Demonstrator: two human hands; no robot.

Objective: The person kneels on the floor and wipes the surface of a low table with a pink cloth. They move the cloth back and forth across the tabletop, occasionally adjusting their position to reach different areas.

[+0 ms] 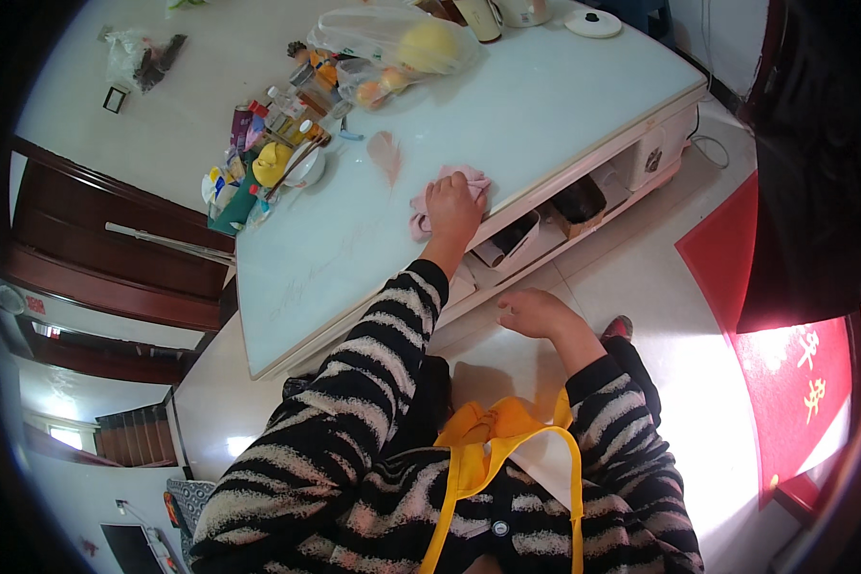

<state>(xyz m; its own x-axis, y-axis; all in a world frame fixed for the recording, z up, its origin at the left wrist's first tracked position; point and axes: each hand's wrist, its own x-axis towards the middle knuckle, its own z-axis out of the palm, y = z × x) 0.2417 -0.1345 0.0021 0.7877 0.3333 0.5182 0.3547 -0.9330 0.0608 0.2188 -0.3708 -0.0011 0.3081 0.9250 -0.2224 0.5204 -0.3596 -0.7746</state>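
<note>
My left hand (pixel 455 209) presses down on a crumpled pink cloth (pixel 475 179), with the fingers bunched over it. The cloth lies on the pale glass top of a long low cabinet (pixel 316 265), close to its front edge; part of it is hidden beneath the hand. Over the floor, in front of the cabinet, my right hand (pixel 538 313) hangs with nothing in it, its fingers loosely bent and pointing left. A printed feather pattern (pixel 385 154) shows on the glass to the left of the cloth.
Along the back stand a white bowl (pixel 307 168) with chopsticks, bottles, a green box (pixel 235 208) and a bag of fruit (pixel 402 50). A white lid (pixel 593 23) lies farther right. Open shelves (pixel 516 244) run beneath the top. A red mat (pixel 732 273) covers floor at right.
</note>
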